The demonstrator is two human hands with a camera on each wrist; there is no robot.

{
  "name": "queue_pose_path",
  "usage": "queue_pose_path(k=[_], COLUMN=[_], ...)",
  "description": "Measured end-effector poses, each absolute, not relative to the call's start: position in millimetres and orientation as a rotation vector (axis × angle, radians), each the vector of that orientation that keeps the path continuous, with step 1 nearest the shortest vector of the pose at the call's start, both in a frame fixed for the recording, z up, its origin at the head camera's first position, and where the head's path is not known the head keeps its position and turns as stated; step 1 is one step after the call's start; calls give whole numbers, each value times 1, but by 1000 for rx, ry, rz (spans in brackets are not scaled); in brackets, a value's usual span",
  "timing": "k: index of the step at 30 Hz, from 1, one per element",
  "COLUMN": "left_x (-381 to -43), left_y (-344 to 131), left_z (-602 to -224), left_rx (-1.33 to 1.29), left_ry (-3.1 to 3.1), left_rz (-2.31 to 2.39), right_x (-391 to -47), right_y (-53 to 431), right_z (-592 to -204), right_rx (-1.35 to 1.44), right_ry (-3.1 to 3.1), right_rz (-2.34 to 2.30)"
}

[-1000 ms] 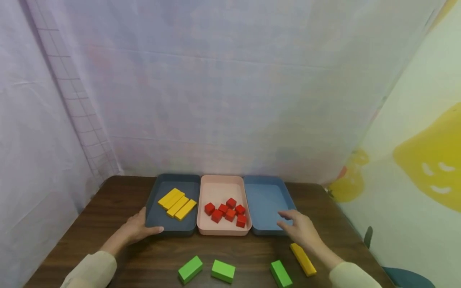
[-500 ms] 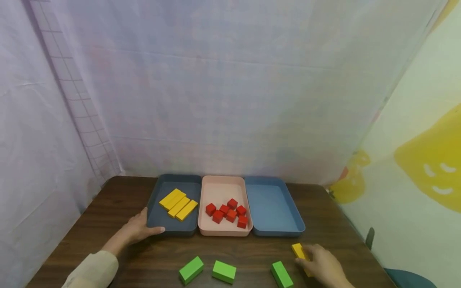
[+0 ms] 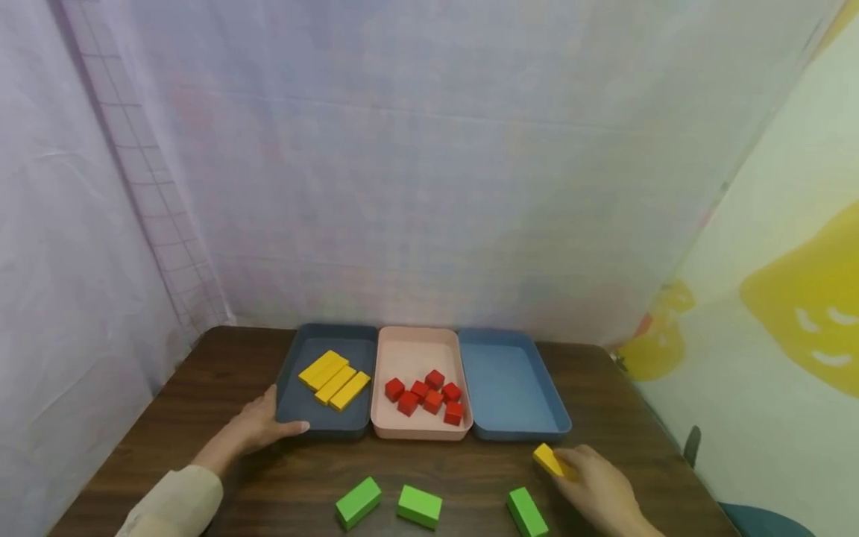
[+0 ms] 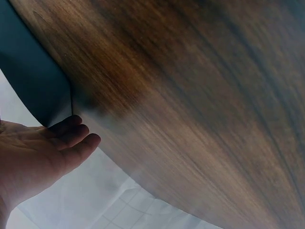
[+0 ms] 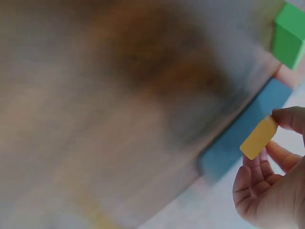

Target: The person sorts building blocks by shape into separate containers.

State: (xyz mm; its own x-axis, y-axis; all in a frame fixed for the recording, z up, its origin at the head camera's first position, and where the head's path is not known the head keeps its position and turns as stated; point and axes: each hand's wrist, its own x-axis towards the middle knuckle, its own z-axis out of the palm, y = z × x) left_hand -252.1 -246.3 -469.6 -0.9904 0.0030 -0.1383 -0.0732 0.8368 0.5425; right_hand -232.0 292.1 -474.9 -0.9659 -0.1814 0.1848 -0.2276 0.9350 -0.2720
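Observation:
My right hand (image 3: 597, 485) pinches a yellow rectangular block (image 3: 553, 461) between thumb and fingers, just in front of the light blue tray (image 3: 522, 434). In the right wrist view the yellow block (image 5: 259, 138) shows end-on, with the thumb and a finger on opposite sides. My left hand (image 3: 256, 424) rests against the near left corner of the dark blue tray (image 3: 329, 432), thumb along its front wall. Several yellow blocks (image 3: 333, 379) lie side by side in that tray. The left wrist view shows relaxed fingers (image 4: 76, 138) touching the tray's corner.
A pink tray (image 3: 419, 432) with several red cubes (image 3: 432, 403) sits between the two blue trays. Three green blocks (image 3: 420, 506) lie along the near side of the brown wooden table (image 3: 288, 477). A pale cloth (image 3: 429, 171) hangs behind the trays.
My right hand has come down from the light blue tray to the yellow block on the table and grasped it. The block has shifted slightly forward and left. The left hand stays put.

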Motion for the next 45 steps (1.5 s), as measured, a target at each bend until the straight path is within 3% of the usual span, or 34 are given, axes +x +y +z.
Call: queue_pose_path(k=[8,18,28,37,45], left_x=[-252,-251,-249,-250,-250], left_y=[-246,-245,-243,-239,-240], left_z=[-467,-465,-467,-471,-469], left_rx=[-62,-43,-46,-16,-42], left_ry=[2875,2882,2882,2912,2902], left_rz=[863,887,888,885,843], right_x=[-259,-294,-311,-301,-297], right_y=[227,103,9,-37,-29], right_z=[-449,-422,-441,-456,-460], right_rx=[561,795,1000,1059,1067], right_ry=[-2711,-2797,-2803,-2789,-2683], right_rz=[460,469,374,131,219])
